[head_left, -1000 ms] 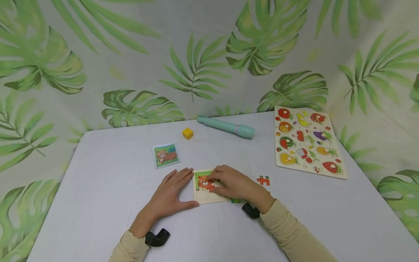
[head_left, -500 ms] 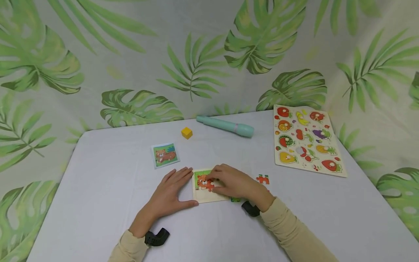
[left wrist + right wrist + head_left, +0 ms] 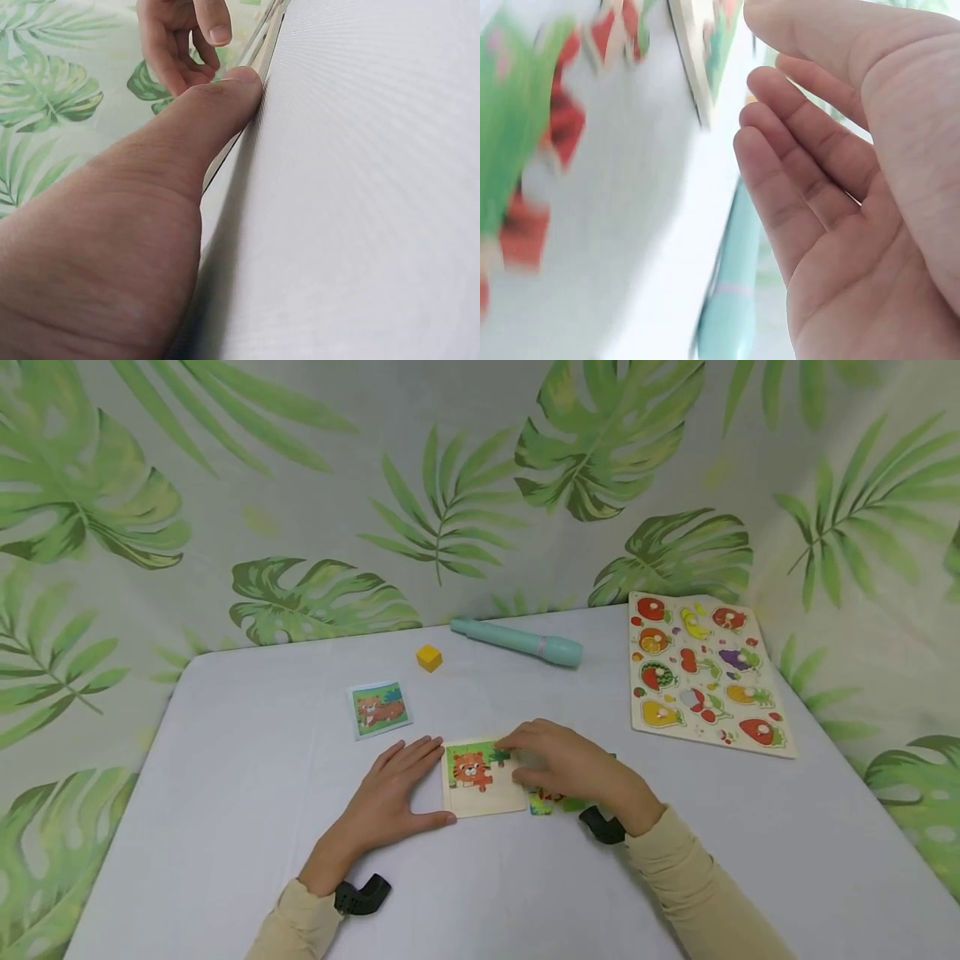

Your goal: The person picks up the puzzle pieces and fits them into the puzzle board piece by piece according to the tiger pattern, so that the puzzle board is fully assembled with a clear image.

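Observation:
A pale wooden puzzle tray (image 3: pixel 491 803) lies in front of me, with joined pieces of an orange tiger (image 3: pixel 470 767) on green in its upper left. Spread flat on the cloth along the tray's left side is my left hand (image 3: pixel 392 789); its thumb (image 3: pixel 232 94) touches the tray edge in the left wrist view. Over the tray's right side hovers my right hand (image 3: pixel 573 762), fingers loosely bent. In the right wrist view, nothing shows between thumb and fingers (image 3: pixel 769 169). Loose puzzle pieces (image 3: pixel 542 802) lie right of the tray, partly hidden under that hand.
A tiger picture card (image 3: pixel 379 708) lies behind my left hand. Farther back are a yellow cube (image 3: pixel 429 657) and a mint-green microphone-shaped toy (image 3: pixel 517 640). A fruit peg puzzle board (image 3: pixel 708 677) lies at the back right. Leaf-patterned fabric (image 3: pixel 300 510) hangs behind the table.
My right hand has moved right and lifted off the tiger pieces, uncovering more of them and a dark green patch at the tray's top. The left hand stays in place.

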The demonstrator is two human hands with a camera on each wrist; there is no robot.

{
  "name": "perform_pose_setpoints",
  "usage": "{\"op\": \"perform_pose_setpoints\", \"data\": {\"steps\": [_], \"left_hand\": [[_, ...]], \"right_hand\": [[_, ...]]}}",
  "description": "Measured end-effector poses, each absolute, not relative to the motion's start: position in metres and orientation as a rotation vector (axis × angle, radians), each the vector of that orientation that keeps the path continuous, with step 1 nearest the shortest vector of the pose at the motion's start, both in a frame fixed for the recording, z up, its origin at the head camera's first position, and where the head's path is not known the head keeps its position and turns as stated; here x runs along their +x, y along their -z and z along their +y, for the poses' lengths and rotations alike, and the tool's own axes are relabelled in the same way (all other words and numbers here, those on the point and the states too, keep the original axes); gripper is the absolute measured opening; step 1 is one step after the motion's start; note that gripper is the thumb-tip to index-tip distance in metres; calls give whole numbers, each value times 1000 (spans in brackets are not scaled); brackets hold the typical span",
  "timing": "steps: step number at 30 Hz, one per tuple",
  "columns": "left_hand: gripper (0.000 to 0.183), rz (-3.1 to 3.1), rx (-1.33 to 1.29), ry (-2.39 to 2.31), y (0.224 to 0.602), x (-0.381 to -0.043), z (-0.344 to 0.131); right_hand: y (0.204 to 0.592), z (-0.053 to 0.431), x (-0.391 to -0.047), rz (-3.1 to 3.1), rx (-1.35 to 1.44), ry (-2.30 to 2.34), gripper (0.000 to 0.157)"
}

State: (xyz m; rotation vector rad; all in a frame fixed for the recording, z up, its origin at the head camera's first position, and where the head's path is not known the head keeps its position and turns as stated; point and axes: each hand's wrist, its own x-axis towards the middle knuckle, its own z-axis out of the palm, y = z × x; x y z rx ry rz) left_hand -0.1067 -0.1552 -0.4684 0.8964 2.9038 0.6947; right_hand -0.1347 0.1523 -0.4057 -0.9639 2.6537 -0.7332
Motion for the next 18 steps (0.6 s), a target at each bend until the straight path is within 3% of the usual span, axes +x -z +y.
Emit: {"op": "perform_pose_setpoints", "data": {"steps": [18], "left_hand": [[100,2893,889,-685,469,-108,-156]], "right_hand": [[396,197,-142,2757,-898,769,39]]}}
